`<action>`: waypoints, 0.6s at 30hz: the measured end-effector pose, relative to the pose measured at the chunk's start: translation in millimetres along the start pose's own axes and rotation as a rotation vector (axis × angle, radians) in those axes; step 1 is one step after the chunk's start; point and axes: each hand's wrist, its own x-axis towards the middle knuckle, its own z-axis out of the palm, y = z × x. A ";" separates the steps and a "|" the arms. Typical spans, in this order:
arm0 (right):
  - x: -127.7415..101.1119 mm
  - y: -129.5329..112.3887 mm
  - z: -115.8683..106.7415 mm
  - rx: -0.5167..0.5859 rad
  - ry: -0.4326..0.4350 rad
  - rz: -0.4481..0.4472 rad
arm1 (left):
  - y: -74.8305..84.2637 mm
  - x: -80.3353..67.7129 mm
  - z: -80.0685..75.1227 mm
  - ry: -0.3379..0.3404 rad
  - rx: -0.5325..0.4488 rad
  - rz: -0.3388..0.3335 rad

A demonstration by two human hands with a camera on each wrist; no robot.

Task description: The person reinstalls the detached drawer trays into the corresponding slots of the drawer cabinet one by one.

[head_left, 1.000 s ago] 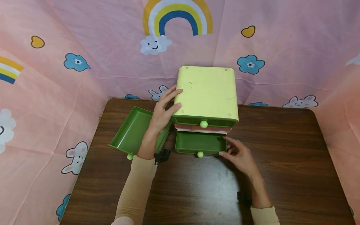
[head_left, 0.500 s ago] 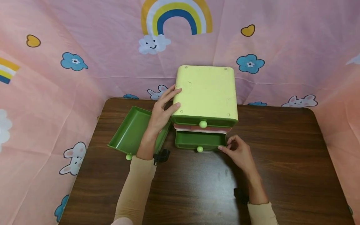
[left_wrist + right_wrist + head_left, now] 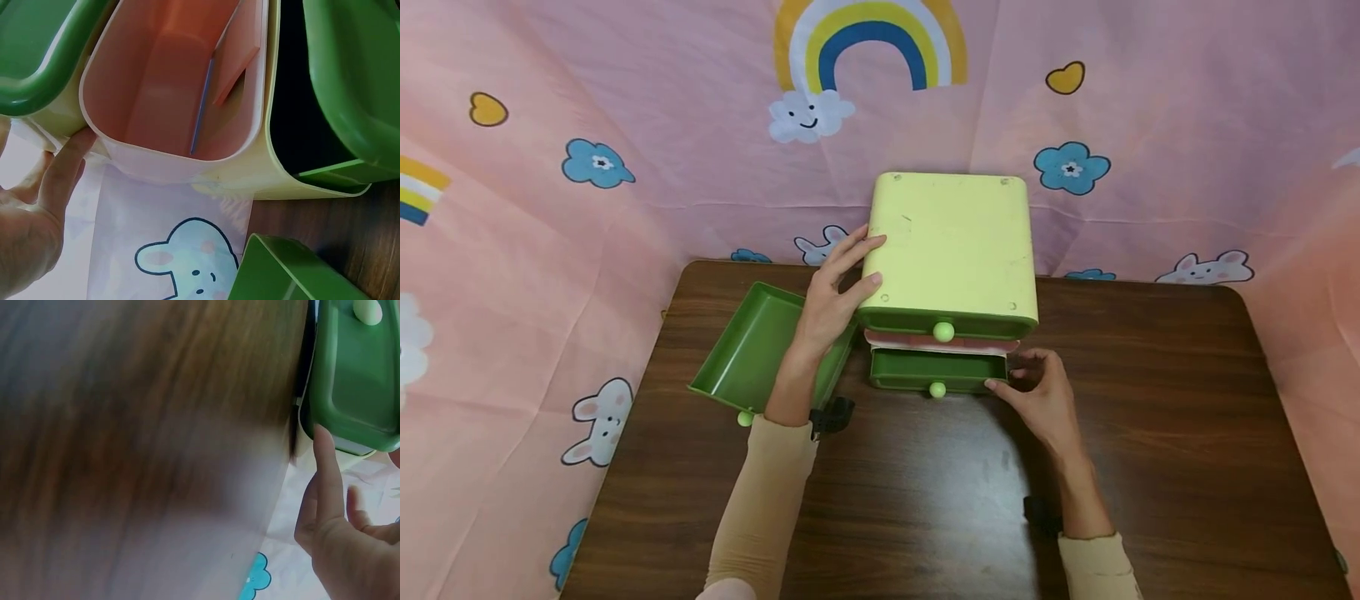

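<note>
The lower drawer (image 3: 937, 365) juts nearward; closing it seems the step, next needing a straight push. The left hand (image 3: 832, 300), spread, touches the cabinet (image 3: 951, 242); the right hand (image 3: 1043, 398), loose-fingered, touches the drawer's right corner.

Cabinet (image 3: 951, 242) on bench (image 3: 1150, 433), loose drawer (image 3: 748, 346) to its left, bottom drawer (image 3: 902, 383) jutting out front, cloth backdrop (image 3: 700, 100) behind

Nook: printed cloth (image 3: 925, 137) around table (image 3: 1157, 433)

pink rainbow-print cloth backdrop (image 3: 917, 137) | dark wood-grain table (image 3: 1172, 417) | pale glare (image 3: 936, 492)
</note>
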 end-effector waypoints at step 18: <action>5.4 -3.6 3.3 -0.014 -0.036 -0.001 | 35.3 -5.1 3.3 -0.005 -0.005 -0.017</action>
